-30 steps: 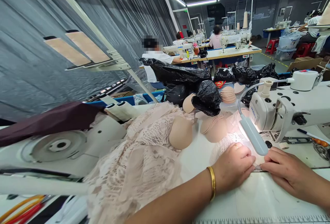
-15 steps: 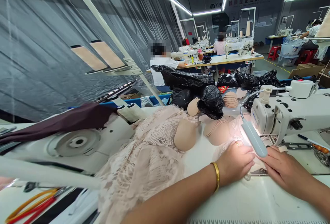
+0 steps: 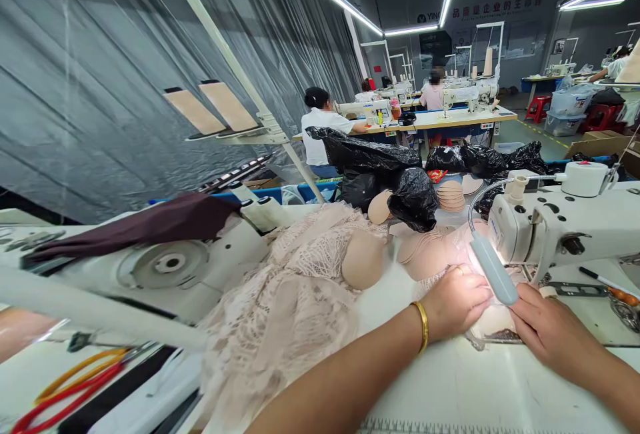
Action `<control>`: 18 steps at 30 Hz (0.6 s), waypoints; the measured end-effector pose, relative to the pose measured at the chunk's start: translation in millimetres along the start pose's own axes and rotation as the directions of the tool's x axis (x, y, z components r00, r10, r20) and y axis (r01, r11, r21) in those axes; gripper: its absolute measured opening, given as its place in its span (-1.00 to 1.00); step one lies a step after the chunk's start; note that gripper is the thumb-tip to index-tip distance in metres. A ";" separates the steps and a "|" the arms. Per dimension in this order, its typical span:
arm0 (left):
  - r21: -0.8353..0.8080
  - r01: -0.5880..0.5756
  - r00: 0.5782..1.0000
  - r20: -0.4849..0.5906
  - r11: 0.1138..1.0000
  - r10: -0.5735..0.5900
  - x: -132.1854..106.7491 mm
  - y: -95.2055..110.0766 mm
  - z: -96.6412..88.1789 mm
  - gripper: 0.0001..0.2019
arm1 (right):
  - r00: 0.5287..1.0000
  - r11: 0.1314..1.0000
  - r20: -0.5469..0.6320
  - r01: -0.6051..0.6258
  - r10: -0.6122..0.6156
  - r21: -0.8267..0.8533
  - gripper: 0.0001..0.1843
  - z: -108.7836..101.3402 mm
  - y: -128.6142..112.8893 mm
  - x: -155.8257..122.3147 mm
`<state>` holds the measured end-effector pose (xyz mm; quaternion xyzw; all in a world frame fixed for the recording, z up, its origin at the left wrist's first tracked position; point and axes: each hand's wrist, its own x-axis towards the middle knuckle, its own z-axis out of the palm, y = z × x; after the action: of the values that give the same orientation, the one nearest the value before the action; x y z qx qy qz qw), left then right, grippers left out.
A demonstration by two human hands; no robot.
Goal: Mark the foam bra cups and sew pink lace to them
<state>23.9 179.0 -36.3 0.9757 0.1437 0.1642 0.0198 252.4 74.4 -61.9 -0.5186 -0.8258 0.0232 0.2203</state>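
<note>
A pale pink-beige lace bra piece (image 3: pixel 493 323) lies beneath the sewing machine (image 3: pixel 525 227). My left hand (image 3: pixel 457 302) is curled over its left side, fingers closed on the fabric. From the right, my right hand (image 3: pixel 555 327) has its thumb and fingers at the other edge of the piece, close to the needle area. A grey lamp (image 3: pixel 494 269) on a bendable neck lights the fabric and hides some fingertips and the needle. Left of my hands, a heap of beige lace (image 3: pixel 295 287) carries a moulded cup (image 3: pixel 363 259).
Stacked cups (image 3: pixel 423 254) and black plastic bags (image 3: pixel 413 197) sit behind my hands. Red and yellow-handled scissors (image 3: pixel 75 381) lie at lower left, below a second machine (image 3: pixel 170 264). A screwdriver (image 3: pixel 623 295) is on the right. Co-workers (image 3: pixel 320 127) sit at machines farther back.
The camera view has shifted slightly, moving the background rightward. The fabric between my hands has shifted a little, with more of its near edge showing. Both hands stay on it.
</note>
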 end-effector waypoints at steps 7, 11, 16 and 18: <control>-0.006 0.142 0.990 0.010 0.990 -0.142 4.0 1.2 4.4 -0.78 | 0.997 0.985 -0.038 -0.060 0.067 0.161 -0.68 3.1 6.6 -3.3; -0.036 0.177 0.984 0.000 0.984 -0.177 8.4 -1.1 6.3 -0.87 | 0.992 0.952 -0.040 -0.105 0.122 0.289 -0.69 -1.4 6.7 -3.7; -0.107 0.202 0.978 -0.032 0.973 -0.207 -6.7 12.4 -15.2 -0.74 | 0.964 0.809 0.042 -0.243 0.262 0.535 -0.69 -11.1 -14.6 -3.5; -0.193 0.170 0.981 -0.060 0.966 -0.185 -27.8 38.1 -26.8 -0.71 | 0.935 0.689 0.112 -0.326 0.337 0.648 -0.65 -9.9 -28.8 -0.8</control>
<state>0.5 134.3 -16.5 0.9456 0.2149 0.2122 0.1206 232.1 58.5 -45.6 -0.5482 -0.6555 0.3467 0.3868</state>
